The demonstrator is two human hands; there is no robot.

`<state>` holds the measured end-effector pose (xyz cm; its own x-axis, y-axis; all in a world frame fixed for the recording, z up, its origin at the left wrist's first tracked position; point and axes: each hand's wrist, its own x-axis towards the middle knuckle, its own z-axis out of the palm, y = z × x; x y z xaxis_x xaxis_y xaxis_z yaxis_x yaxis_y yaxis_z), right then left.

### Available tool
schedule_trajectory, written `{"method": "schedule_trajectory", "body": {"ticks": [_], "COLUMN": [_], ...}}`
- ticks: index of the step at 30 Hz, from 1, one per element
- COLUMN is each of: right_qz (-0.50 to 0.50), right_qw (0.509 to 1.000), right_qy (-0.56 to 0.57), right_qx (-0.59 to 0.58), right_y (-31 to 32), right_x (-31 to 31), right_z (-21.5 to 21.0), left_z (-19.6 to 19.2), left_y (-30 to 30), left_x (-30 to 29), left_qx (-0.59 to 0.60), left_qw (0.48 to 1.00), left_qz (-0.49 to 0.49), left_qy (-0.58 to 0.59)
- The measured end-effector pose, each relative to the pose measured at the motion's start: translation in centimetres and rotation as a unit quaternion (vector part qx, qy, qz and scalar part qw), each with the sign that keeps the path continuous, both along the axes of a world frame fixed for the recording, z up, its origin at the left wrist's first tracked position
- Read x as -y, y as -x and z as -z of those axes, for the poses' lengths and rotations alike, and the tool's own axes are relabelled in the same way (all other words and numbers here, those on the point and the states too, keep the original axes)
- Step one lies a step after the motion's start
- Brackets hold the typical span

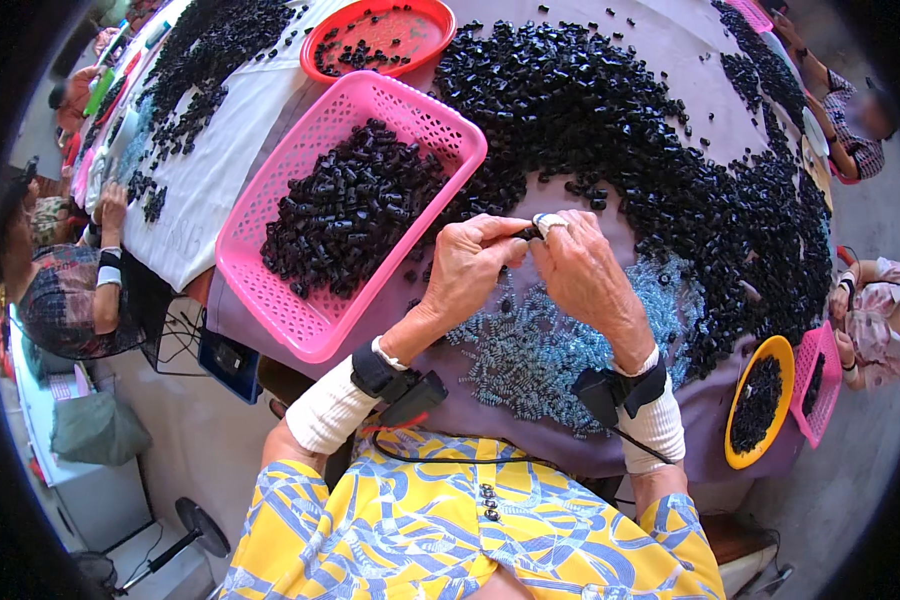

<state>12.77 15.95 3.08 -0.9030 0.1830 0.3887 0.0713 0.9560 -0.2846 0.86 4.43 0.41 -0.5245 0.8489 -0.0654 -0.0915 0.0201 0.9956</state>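
Note:
My left hand point(470, 265) and my right hand point(592, 275) meet fingertip to fingertip above the table. Both are closed in a pinch around a small black plastic part point(526, 233), mostly hidden by the fingers. A white wrap point(547, 223) covers a finger of my right hand. Under and between my hands lies a spread of small bluish-silver coil springs point(530, 350). Beyond them stretches a large heap of black plastic parts point(590, 110). A pink perforated basket point(240, 255) stands by my left hand, with a pile of black pieces point(355, 205) inside.
A red round tray point(440, 30) with some black pieces sits behind the basket. At the right edge are a yellow oval tray point(735, 445) and another pink basket point(821, 400). Other people sit around the tables at left and right. Dark straps with a cable point(490, 459) circle my wrists.

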Motion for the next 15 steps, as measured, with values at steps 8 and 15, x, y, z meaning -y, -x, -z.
{"method": "schedule_trajectory", "body": {"ticks": [8,15], "right_qz": [0.017,0.022], "right_qw": [0.998,1.0], "right_qy": [0.056,0.009], "right_qx": [0.022,0.013], "right_y": [-0.1,-0.4], "right_x": [0.1,0.4], "right_z": [-0.7,-0.9], "left_z": [-0.2,-1.4], "left_y": [0.1,-0.3], "left_x": [0.5,0.8], "left_qx": [0.054,0.088], "left_qw": [0.999,0.996], "left_qz": [0.007,0.004], "left_qy": [0.001,0.005]}}
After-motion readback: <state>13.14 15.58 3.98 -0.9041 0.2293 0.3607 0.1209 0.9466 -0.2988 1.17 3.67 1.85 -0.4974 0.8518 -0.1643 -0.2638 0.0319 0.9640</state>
